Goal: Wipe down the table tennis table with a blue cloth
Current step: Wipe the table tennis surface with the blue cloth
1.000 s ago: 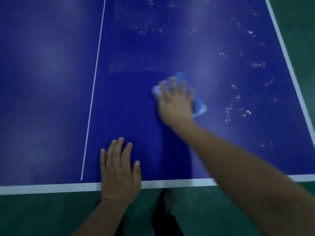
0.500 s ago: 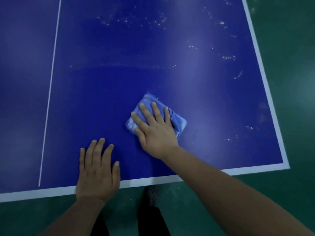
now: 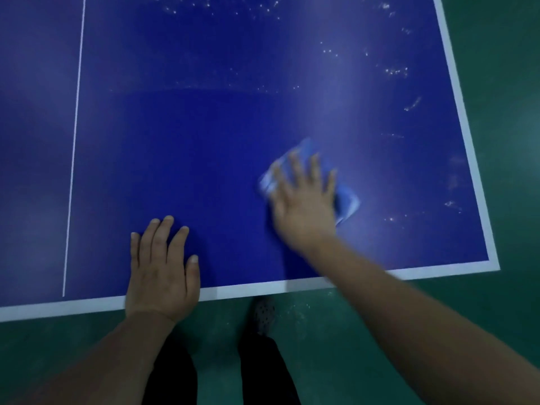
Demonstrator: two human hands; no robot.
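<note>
Your right hand (image 3: 304,206) lay flat on the blue cloth (image 3: 346,200), fingers spread and straight, pressing it against the bench (image 3: 204,141); the grip was wide, with nothing curled around the fabric. The hand and cloth were blurred, so the exact fold of the cloth could not be made out. Taking the bench's white near edge line (image 3: 248,289) as the landmark, the cloth sat a little beyond it, towards the right-hand corner but clear of the white side line (image 3: 464,135).

Your left hand (image 3: 162,267) rested palm down on the bench, its heel over the near edge line and its fingers straight and close together, pointing away from you; its grip was also wide and held nothing. It was well apart from the cloth, to the left along that line.

The thin white centre line (image 3: 74,141) ran away from the near edge line, left of your left hand. White specks (image 3: 396,71) were scattered on the surface far beyond the edge line and towards the right side. On your side of the line, your dark trouser legs (image 3: 263,372) and one shoe (image 3: 264,314) stood on the green floor (image 3: 336,346).
</note>
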